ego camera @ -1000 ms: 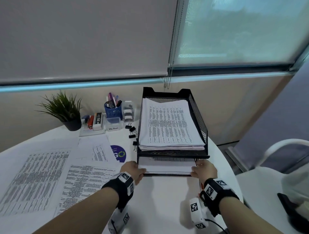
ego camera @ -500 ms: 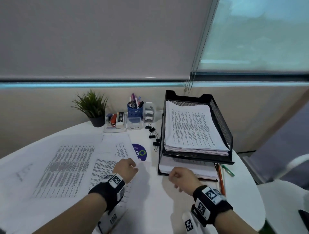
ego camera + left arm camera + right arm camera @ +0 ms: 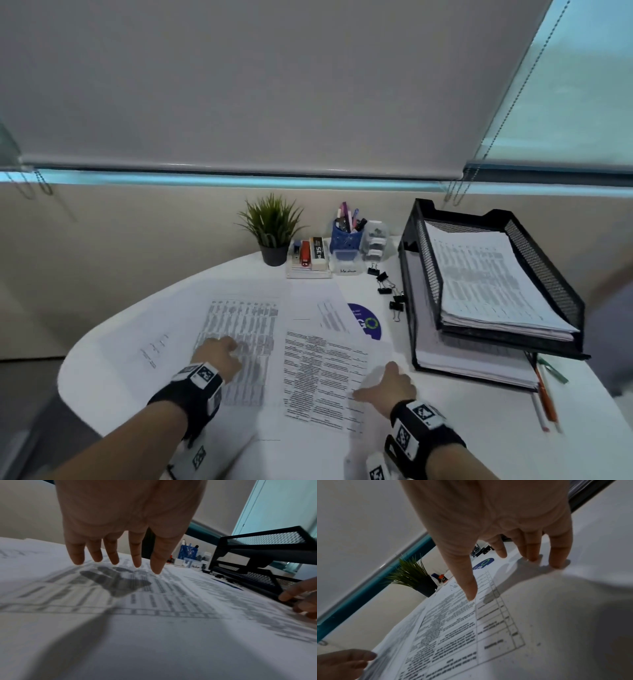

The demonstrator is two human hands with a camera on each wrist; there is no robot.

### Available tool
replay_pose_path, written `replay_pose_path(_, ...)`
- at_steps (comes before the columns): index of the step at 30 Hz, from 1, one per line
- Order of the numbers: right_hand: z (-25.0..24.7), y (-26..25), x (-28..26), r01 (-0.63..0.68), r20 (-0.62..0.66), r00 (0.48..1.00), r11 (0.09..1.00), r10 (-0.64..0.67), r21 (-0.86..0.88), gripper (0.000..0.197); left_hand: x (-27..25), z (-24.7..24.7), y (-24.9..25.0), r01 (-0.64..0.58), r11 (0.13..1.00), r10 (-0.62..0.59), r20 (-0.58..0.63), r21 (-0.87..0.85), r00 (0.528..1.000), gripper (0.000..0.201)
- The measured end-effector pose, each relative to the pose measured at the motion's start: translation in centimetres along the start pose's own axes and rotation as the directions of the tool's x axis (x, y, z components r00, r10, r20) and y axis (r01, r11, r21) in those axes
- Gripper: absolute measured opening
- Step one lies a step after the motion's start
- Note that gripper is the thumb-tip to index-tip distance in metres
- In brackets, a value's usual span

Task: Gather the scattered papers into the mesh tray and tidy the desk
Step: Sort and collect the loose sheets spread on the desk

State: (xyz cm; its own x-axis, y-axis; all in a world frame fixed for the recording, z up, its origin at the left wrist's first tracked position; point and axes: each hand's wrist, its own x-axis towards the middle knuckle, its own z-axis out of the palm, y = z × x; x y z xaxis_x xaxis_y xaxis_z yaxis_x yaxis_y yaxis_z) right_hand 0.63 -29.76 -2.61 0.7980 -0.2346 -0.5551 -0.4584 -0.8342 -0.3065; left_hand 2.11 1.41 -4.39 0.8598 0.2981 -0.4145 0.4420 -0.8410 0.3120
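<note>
Both hands are spread flat and hold nothing, which suits the job in front of them: loose sheets are easier to slide together under open palms than to pinch up one at a time. The left hand (image 3: 219,353) hovers over the wide sheet printed with a table (image 3: 239,329), its fingers (image 3: 113,555) straight and fanned; their shadow falls a little apart from them, so they seem to be just off the paper, though the blur makes that hard to fix. The right hand (image 3: 387,385) is at the right edge of the text page (image 3: 322,373), with its fingertips (image 3: 556,562) down on the bare desk (image 3: 462,428) beside the page and its thumb over the print, placed as if to push that edge inward or lift it.

More sheets overlap behind these two, one of them (image 3: 329,308) partly covering a purple round sticker (image 3: 368,323). The mesh tray (image 3: 548,270), a black two-tier stack, stands to the right, well apart from the left hand and near the right; both tiers already hold thick piles of paper, so the gathering looks partly done.

Along the back sit a potted plant (image 3: 272,229), a blue pen cup (image 3: 346,236) and a stapler (image 3: 304,255), with black binder clips (image 3: 385,284) scattered beside the tray and pens (image 3: 544,390) lying loose at its right front corner, all likely left for the tidying afterwards.
</note>
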Motion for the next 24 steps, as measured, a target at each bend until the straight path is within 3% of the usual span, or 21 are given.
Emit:
replay_pose_path(4, 1.8, -1.5, -0.4, -0.159, -0.076, 0.986, 0.977, 0.15, -0.139, 0.105, 1.7, -1.0, -4.3, 0.048, 0.995, -0.047, -0.015, 0.091, 0.999, 0.042)
replay_pose_path(7, 2.1, -2.1, -0.6, -0.232, -0.124, 0.969, 0.963, 0.215, -0.139, 0.097, 2.5, -1.3, -6.3, 0.067, 0.994, -0.064, -0.038, 0.086, 0.997, 0.037)
replay_pose_path(12, 1.3, -2.4, -0.9, -0.275, -0.103, 0.959, 0.954, 0.264, -0.116, 0.102, 3.8, -2.9, -6.4, 0.262, 0.961, -0.262, -0.014, 0.09, 0.965, 0.08)
replay_pose_path(18, 1.9, -2.0, -0.2, -0.238, -0.083, 0.967, 0.97, 0.242, 0.055, 0.124, 5.0, -4.2, -6.2, 0.309, 0.949, -0.314, 0.081, 0.067, 0.946, 0.086)
replay_pose_path(20, 1.9, -1.9, 0.0, -0.196, -0.126, 0.97, 0.976, 0.207, 0.093, 0.108, 5.8, -4.1, -6.5, 0.323, 0.946, -0.325, 0.106, 0.033, 0.94, 0.085)
replay_pose_path(24, 0.8, -1.7, 0.0, -0.146, -0.221, 0.963, 0.988, 0.155, 0.058, 0.038, 5.7, -5.0, -6.1, 0.299, 0.953, -0.302, 0.099, 0.044, 0.948, 0.065)
